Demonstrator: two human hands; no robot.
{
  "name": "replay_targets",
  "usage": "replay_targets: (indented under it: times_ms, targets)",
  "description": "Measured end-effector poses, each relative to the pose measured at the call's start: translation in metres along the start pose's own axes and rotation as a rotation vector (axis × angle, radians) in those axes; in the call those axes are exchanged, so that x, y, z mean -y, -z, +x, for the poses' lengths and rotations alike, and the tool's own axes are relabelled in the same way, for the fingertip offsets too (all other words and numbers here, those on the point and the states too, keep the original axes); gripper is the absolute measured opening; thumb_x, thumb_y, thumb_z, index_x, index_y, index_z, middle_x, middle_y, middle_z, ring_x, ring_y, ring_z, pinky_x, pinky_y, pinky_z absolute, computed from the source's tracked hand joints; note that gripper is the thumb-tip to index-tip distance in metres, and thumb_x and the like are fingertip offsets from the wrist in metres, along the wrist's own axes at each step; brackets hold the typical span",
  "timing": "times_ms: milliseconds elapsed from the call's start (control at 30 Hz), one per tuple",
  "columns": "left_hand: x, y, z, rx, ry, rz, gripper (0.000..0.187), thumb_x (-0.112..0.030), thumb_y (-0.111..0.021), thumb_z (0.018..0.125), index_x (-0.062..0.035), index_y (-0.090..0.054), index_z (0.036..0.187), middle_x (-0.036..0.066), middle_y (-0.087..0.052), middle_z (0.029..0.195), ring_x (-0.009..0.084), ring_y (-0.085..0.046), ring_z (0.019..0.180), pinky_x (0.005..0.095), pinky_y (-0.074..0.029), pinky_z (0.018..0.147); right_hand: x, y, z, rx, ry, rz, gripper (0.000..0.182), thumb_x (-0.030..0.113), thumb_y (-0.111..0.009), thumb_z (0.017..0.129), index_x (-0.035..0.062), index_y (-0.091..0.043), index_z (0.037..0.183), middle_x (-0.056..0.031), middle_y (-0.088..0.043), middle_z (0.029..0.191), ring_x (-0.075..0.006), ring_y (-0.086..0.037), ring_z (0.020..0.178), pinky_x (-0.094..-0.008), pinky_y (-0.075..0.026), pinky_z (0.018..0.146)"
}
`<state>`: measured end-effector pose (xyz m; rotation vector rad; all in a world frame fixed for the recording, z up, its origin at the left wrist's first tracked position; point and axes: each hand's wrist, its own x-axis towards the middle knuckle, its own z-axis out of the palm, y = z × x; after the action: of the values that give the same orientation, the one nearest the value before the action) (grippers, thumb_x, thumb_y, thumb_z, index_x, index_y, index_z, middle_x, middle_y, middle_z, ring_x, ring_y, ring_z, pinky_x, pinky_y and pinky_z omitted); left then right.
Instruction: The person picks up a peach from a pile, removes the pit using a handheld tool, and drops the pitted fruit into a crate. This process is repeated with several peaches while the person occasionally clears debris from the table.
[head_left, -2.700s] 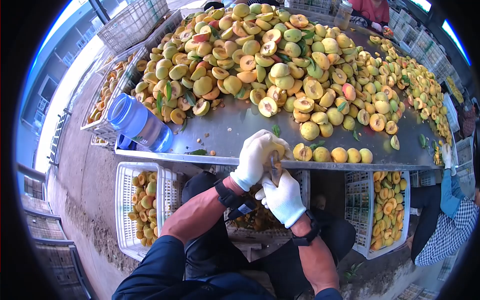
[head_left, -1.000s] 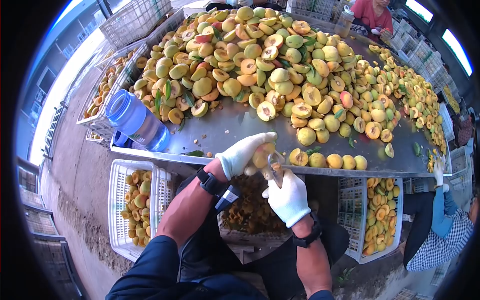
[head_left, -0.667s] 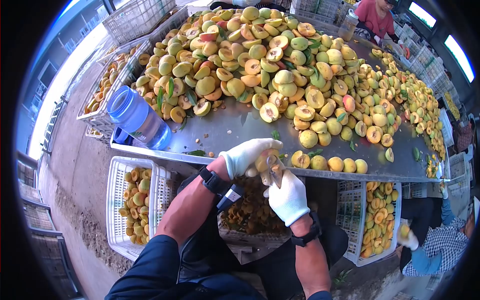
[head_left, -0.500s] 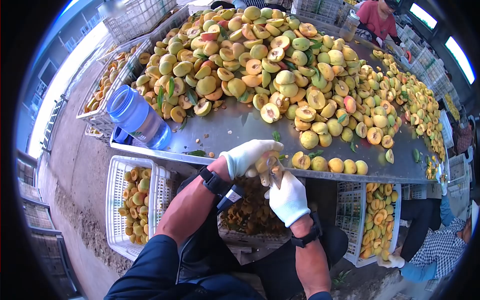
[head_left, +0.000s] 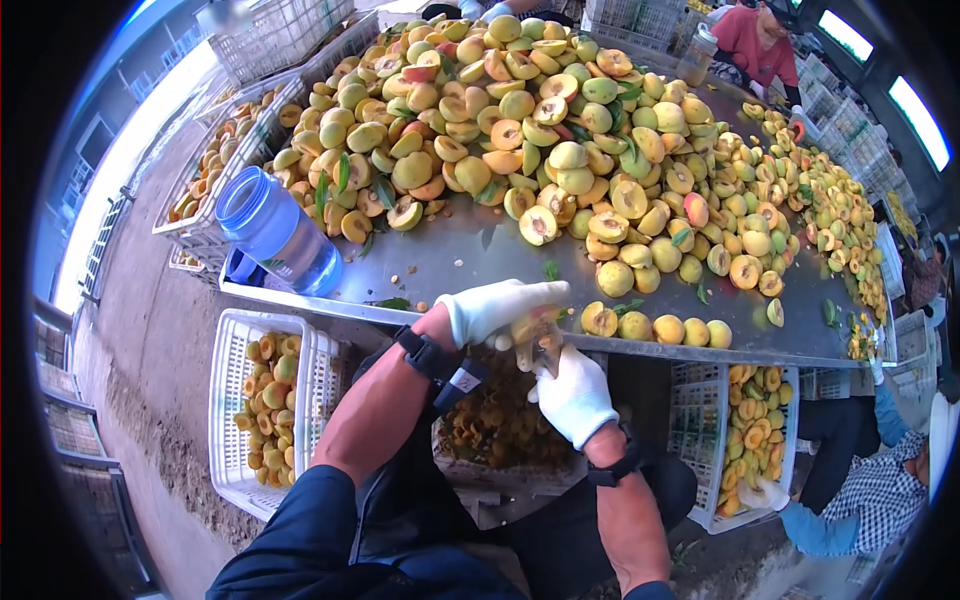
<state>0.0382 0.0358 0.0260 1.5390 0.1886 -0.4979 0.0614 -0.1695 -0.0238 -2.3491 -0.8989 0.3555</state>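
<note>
My left hand (head_left: 500, 312), in a white glove, is closed around a yellow peach (head_left: 535, 322) just off the table's front edge. Motion smears the fruit's outline. Close against it from below comes my right hand (head_left: 577, 398), also gloved and closed. A small brownish-grey thing shows at its fingertips, too blurred to name. On the metal table (head_left: 450, 268) beyond lies a big heap of peaches (head_left: 480, 130), many cut in half with stones showing. A short row of peaches (head_left: 668, 328) lines the edge to the right of my hands.
A blue water bottle (head_left: 278, 232) stands at the table's left corner. White crates of peach halves stand below, one at the left (head_left: 222, 420) and one at the right (head_left: 690, 440). A co-worker in a checked top (head_left: 880, 490) reaches into the right crate. Another person in red (head_left: 755, 48) works at the far side.
My hands stay together at the peach, which is now more blurred. The co-worker's gloved hand at the right has moved up and left to the crate. The person in red has leaned slightly.
</note>
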Motion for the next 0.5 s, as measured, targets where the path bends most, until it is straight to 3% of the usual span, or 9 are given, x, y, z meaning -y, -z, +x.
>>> replay_targets:
  times_ms: [67, 100, 133, 200, 267, 333, 400, 500]
  targets:
    - [-0.001, 0.0, 0.001, -0.07, 0.117, 0.009, 0.063, -0.055, -0.046, 0.104, -0.0024, -0.059, 0.135, 0.008, -0.072, 0.103, 0.0098, -0.059, 0.053, 0.0218, -0.041, 0.044, -0.002, -0.01, -0.001, 0.018, -0.072, 0.278, 0.018, 0.019, -0.066, 0.091, 0.0018, -0.06, 0.092, -0.0235, -0.069, 0.081, -0.0417, -0.068, 0.073, -0.052, -0.055, 0.069]
    - [-0.002, -0.001, -0.005, -0.051, 0.008, 0.017, 0.066, -0.057, -0.045, 0.104, -0.0019, -0.053, 0.141, 0.009, -0.069, 0.115, 0.0104, -0.065, 0.07, 0.0239, -0.051, 0.058, 0.009, -0.007, -0.002, 0.057, -0.203, 0.567, 0.021, 0.02, -0.065, 0.095, 0.0003, -0.06, 0.091, -0.0191, -0.071, 0.078, -0.0342, -0.07, 0.062, -0.0452, -0.055, 0.061]
    - [0.011, -0.007, -0.001, -0.094, -0.22, -0.031, 0.064, -0.05, -0.051, 0.104, -0.0029, -0.046, 0.148, 0.01, -0.065, 0.124, 0.0116, -0.064, 0.09, 0.0252, -0.054, 0.078, 0.028, 0.007, -0.001, 0.138, -0.397, 0.79, 0.022, 0.021, -0.064, 0.098, -0.0002, -0.061, 0.094, -0.0131, -0.072, 0.076, -0.0221, -0.068, 0.053, -0.0359, -0.054, 0.053]
    - [0.02, -0.015, -0.005, -0.173, -0.411, 0.133, 0.065, -0.044, -0.057, 0.104, -0.004, -0.04, 0.152, 0.011, -0.061, 0.131, 0.0136, -0.061, 0.107, 0.0286, -0.051, 0.092, 0.024, 0.008, 0.002, 0.265, -0.406, 0.85, 0.021, 0.022, -0.062, 0.1, 0.0009, -0.063, 0.099, -0.0095, -0.071, 0.076, -0.0134, -0.065, 0.054, -0.0276, -0.049, 0.047]
    - [0.019, -0.024, -0.003, -0.259, -0.479, 0.051, 0.06, -0.032, -0.058, 0.104, -0.007, -0.037, 0.155, 0.01, -0.063, 0.128, 0.0156, -0.059, 0.111, 0.0318, -0.05, 0.096, 0.029, 0.015, 0.004, 0.351, -0.374, 1.11, 0.018, 0.02, -0.059, 0.1, 0.0029, -0.063, 0.1, -0.0084, -0.069, 0.076, -0.0099, -0.059, 0.052, -0.0247, -0.045, 0.044]
    - [0.017, -0.03, -0.002, -0.273, -0.587, 0.025, 0.062, -0.03, -0.056, 0.106, -0.0036, -0.032, 0.156, 0.013, -0.06, 0.133, 0.0173, -0.057, 0.117, 0.033, -0.047, 0.102, 0.033, 0.027, 0.007, 0.396, -0.385, 1.276, 0.017, 0.022, -0.058, 0.1, 0.0054, -0.063, 0.097, -0.0048, -0.065, 0.074, -0.0081, -0.053, 0.05, -0.0225, -0.041, 0.041]
    - [0.018, -0.034, 0.002, -0.267, -0.732, 0.008, 0.068, -0.037, -0.054, 0.106, 0.0003, -0.028, 0.157, 0.015, -0.058, 0.135, 0.0194, -0.053, 0.124, 0.0333, -0.043, 0.106, 0.034, 0.039, 0.005, 0.401, -0.333, 1.401, 0.018, 0.023, -0.059, 0.1, 0.0066, -0.062, 0.096, 0.0, -0.059, 0.07, -0.0047, -0.047, 0.048, -0.0205, -0.039, 0.04]
    - [0.012, -0.038, -0.003, -0.295, -0.692, 0.078, 0.076, -0.048, -0.051, 0.105, 0.0014, -0.027, 0.157, 0.015, -0.059, 0.132, 0.0202, -0.055, 0.122, 0.0334, -0.043, 0.106, 0.033, 0.047, 0.0, 0.546, -0.336, 1.555, 0.021, 0.026, -0.059, 0.099, 0.006, -0.061, 0.095, 0.0057, -0.051, 0.069, 0.0001, -0.043, 0.048, -0.0168, -0.035, 0.038]
